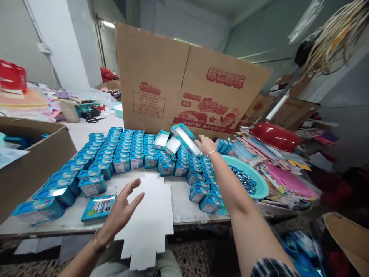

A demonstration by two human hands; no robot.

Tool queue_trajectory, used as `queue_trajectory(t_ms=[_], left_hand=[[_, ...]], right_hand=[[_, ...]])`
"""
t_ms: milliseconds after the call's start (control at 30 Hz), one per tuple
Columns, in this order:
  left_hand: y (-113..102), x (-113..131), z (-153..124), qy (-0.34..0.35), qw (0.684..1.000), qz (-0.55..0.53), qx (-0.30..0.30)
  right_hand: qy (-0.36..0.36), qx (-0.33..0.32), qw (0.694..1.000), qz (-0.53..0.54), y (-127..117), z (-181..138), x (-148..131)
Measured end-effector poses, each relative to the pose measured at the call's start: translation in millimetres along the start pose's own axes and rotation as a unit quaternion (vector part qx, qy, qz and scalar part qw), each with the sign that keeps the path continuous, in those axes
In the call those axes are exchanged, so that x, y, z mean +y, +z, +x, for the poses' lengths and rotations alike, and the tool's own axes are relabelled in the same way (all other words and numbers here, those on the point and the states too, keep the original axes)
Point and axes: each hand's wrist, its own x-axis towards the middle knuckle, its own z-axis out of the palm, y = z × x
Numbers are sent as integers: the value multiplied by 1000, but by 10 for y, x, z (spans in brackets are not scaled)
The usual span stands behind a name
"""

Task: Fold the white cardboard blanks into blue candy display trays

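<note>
Clock centred on flat white die-cut cardboard sheet (150, 215), printed upright with 12 straight ahead.

At 1: right hand (206, 145), fingers at near right end of long, shallow, blue-rimmed open box with white interior (186, 138). Cannot tell whether pinching or only touching. Box tilted, lower end toward the hand.

At 9: left hand (123, 207), nothing held, thumb and fingers spread wide over sheet's left edge; cannot tell whether touching.

Just left of long box: two smaller blue-rimmed open boxes with white interiors (161, 140), resting on block of blue printed containers (174, 168).

Sheet past near edge of white tabletop (184, 200), into the lap. At 3, strip of tabletop between sheet's notched right edge and container block; narrower strip at 9, up to flat blue printed box (98, 207) near table edge.

From 10 to 12: further container rows, close-set. At 2: round turquoise plastic basin (263, 186), holding small shiny pieces. Far limit at 12: upright brown cardboard panel (161, 65) with red print.
</note>
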Motion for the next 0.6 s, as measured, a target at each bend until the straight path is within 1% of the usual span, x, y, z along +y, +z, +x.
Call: queue_trajectory(t_ms=[33, 67, 100, 133, 167, 200, 233, 267, 300, 333, 400, 467, 533, 600], left_hand=[[29, -176, -58, -26, 999, -13, -13], [58, -370, -138, -51, 999, -9, -11], [88, -569, -235, -71, 997, 9, 6], [121, -761, -344, -86, 995, 42, 26], [159, -934, -457, -101, 991, 79, 47], [204, -1080, -568, -112, 986, 106, 62], [253, -1194, -668, -113, 984, 123, 61], [301, -1274, -750, -104, 984, 135, 57], [341, -1320, -810, -98, 983, 143, 52], [368, -1337, -844, -94, 984, 146, 46], [365, -1310, -837, -115, 983, 136, 44], [296, -1252, -761, -157, 981, 100, 59], [211, -1208, -673, -191, 976, 56, 86], [162, -1191, -612, -201, 974, 23, 102]], right_hand=[[1, 41, 999, 14, -9, -24, -17], [-13, 75, 997, 33, 30, -121, -74], [-34, 92, 994, 55, 122, -284, -168], [-65, 78, 992, 80, 265, -501, -289], [-91, 28, 991, 98, 454, -755, -429], [-103, -40, 988, 105, 675, -1027, -578], [-88, -101, 986, 96, 911, -1298, -728], [-60, -135, 986, 81, 1145, -1551, -871], [-37, -161, 984, 64, 1358, -1773, -1001], [-18, -172, 984, 49, 1537, -1954, -1115], [13, -174, 984, 20, 1762, -2190, -1282], [19, -173, 985, 3, 1816, -2285, -1371], [11, -171, 985, -4, 1762, -2303, -1399], [5, -156, 988, 8, 1680, -2297, -1396]])
